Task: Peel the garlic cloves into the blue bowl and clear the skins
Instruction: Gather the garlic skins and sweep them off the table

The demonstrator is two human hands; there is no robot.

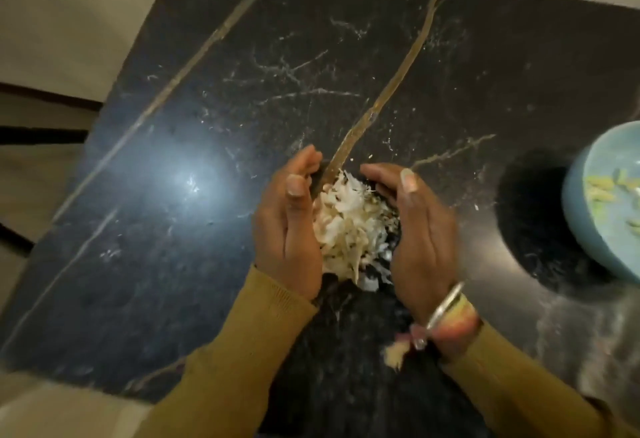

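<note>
A heap of pale garlic skins [349, 226] lies on the black marble table [214, 119]. My left hand [287, 226] stands on edge against the heap's left side, fingers together and slightly bent. My right hand [415, 230] cups the heap's right side the same way. Both hands press the skins between them. The blue bowl [581, 219] sits at the right edge of the view, partly cut off, with peeled yellowish cloves [602, 190] inside.
A few loose skin flakes [394, 354] lie near my right wrist, which wears bangles [446, 309]. Tiny white bits dot the table around the heap. The table's left and near edges drop to a beige floor [52, 22].
</note>
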